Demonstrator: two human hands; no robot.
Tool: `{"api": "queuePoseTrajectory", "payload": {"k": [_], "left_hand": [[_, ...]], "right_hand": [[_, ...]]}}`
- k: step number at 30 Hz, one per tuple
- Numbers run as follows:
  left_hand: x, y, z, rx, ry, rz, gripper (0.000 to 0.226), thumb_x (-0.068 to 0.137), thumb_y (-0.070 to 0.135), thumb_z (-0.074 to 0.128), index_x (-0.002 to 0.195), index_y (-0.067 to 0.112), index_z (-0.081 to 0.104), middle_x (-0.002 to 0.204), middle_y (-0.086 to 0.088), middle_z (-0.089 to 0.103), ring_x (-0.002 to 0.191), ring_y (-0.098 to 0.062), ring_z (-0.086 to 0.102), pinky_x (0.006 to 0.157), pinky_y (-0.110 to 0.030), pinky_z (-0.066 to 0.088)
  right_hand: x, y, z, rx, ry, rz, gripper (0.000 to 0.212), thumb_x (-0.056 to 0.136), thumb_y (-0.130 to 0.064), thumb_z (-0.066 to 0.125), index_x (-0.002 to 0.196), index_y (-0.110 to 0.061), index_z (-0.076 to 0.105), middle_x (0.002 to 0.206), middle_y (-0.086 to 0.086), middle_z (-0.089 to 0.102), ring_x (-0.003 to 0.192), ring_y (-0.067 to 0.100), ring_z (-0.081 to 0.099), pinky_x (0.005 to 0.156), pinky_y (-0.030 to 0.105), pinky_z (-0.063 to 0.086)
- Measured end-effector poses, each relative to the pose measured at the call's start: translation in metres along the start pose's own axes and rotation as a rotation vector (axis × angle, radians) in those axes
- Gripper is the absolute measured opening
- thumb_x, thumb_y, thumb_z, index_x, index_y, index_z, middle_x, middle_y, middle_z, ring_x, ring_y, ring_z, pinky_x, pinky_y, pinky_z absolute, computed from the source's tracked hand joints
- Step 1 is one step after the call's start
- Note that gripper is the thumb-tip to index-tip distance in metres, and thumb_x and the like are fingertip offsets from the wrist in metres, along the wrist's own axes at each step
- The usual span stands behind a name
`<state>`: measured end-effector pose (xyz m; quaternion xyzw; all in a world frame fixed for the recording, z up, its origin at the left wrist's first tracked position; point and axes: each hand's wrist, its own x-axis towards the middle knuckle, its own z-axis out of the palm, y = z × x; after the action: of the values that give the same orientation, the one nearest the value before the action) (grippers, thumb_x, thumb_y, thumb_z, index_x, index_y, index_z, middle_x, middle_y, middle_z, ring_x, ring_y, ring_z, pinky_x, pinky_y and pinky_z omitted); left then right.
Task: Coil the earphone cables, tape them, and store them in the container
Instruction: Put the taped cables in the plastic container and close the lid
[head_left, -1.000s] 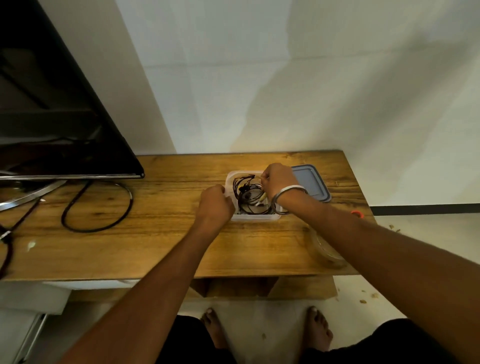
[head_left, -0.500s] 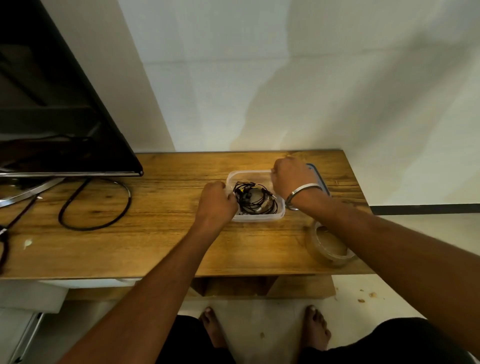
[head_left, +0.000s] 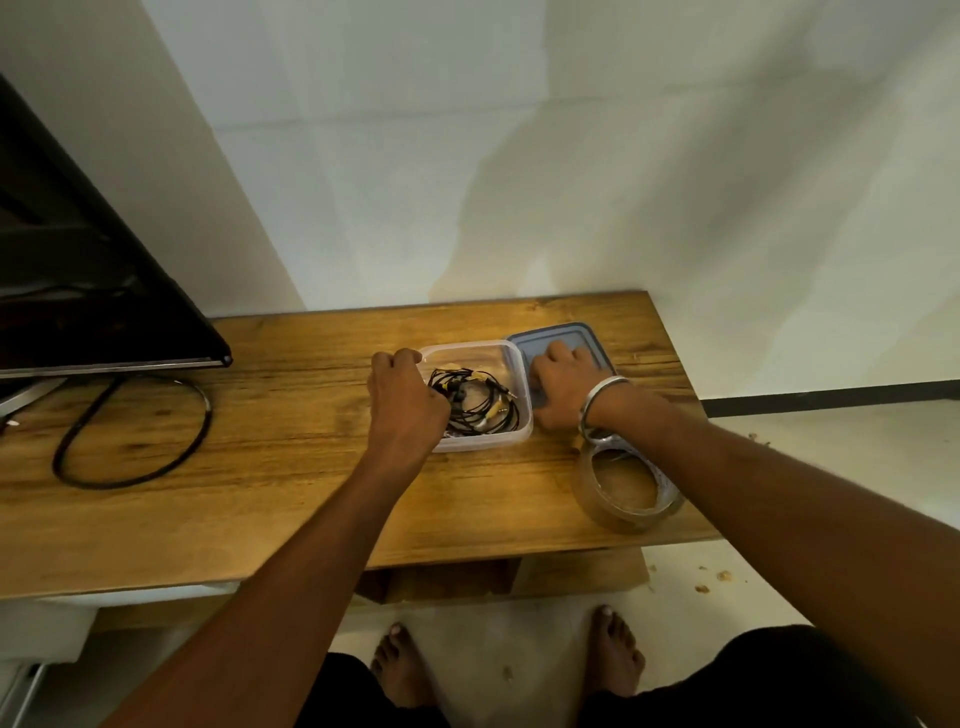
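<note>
On wooden worktop (head_left: 291, 467): my left hand (head_left: 405, 400) grips clear plastic container (head_left: 514, 410) holding black earphone cables (head_left: 475, 402); right hand (head_left: 563, 389) flat on grey lid (head_left: 566, 335).

The wooden table (head_left: 291, 467) carries a clear container (head_left: 511, 439), grey lid (head_left: 592, 338), tape roll (head_left: 626, 493), black cable loop (head_left: 135, 441)

Both forearms are bare, with no sleeves in view. A plain silver bangle (head_left: 602, 402) circles the right wrist. The person wears dark shorts (head_left: 753, 675), and both feet (head_left: 615, 660) are bare.
</note>
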<state>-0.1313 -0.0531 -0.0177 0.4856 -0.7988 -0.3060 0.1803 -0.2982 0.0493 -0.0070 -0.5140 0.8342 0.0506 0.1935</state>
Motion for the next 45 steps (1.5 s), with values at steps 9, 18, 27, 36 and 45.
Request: {"api": "queuePoseTrajectory", "payload": {"k": [9, 18, 27, 36, 45], "left_hand": [[-0.002, 0.0, -0.005, -0.068, -0.021, -0.011, 0.049, 0.083, -0.007, 0.052, 0.13, 0.003, 0.046, 0.135, -0.013, 0.036, 0.099, -0.013, 0.045, 0.078, -0.018, 0.036], [-0.005, 0.004, -0.01, -0.071, -0.039, -0.031, 0.049, 0.084, -0.006, 0.054, 0.131, 0.003, 0.046, 0.136, -0.014, 0.037, 0.101, -0.017, 0.048, 0.08, -0.019, 0.037], [-0.006, 0.003, -0.015, -0.104, -0.085, -0.094, 0.05, 0.084, -0.004, 0.058, 0.131, 0.003, 0.047, 0.134, -0.019, 0.043, 0.106, -0.023, 0.051, 0.08, -0.022, 0.04], [-0.007, 0.0, -0.018, -0.29, -0.116, -0.253, 0.047, 0.086, 0.0, 0.059, 0.131, 0.009, 0.048, 0.121, -0.016, 0.059, 0.096, -0.027, 0.063, 0.057, -0.024, 0.046], [-0.012, 0.002, -0.019, -0.386, -0.12, -0.292, 0.042, 0.09, 0.009, 0.057, 0.131, 0.012, 0.049, 0.104, -0.008, 0.063, 0.089, -0.022, 0.062, 0.072, -0.034, 0.053]], "right_hand": [[-0.002, 0.0, 0.007, -0.129, 0.156, -0.047, 0.045, 0.086, -0.041, 0.057, 0.118, -0.01, 0.051, 0.121, 0.012, 0.047, 0.116, 0.03, 0.043, 0.096, 0.048, 0.042], [-0.014, 0.009, -0.021, 0.128, 0.517, 0.004, 0.032, 0.083, -0.016, 0.056, 0.111, -0.004, 0.046, 0.111, 0.02, 0.054, 0.095, 0.035, 0.056, 0.074, 0.037, 0.048], [-0.03, 0.007, -0.053, 0.553, 0.68, 0.314, 0.047, 0.083, -0.001, 0.059, 0.125, -0.001, 0.039, 0.122, 0.024, 0.048, 0.106, 0.039, 0.052, 0.076, 0.035, 0.044], [-0.025, -0.01, -0.028, 0.824, 0.331, 0.402, 0.024, 0.086, -0.01, 0.059, 0.109, -0.003, 0.06, 0.107, 0.016, 0.066, 0.096, 0.034, 0.063, 0.082, 0.038, 0.054], [-0.027, -0.031, -0.008, 0.695, 0.289, 0.404, 0.023, 0.087, -0.009, 0.055, 0.104, 0.004, 0.064, 0.103, 0.019, 0.065, 0.095, 0.034, 0.062, 0.076, 0.034, 0.052]]}}
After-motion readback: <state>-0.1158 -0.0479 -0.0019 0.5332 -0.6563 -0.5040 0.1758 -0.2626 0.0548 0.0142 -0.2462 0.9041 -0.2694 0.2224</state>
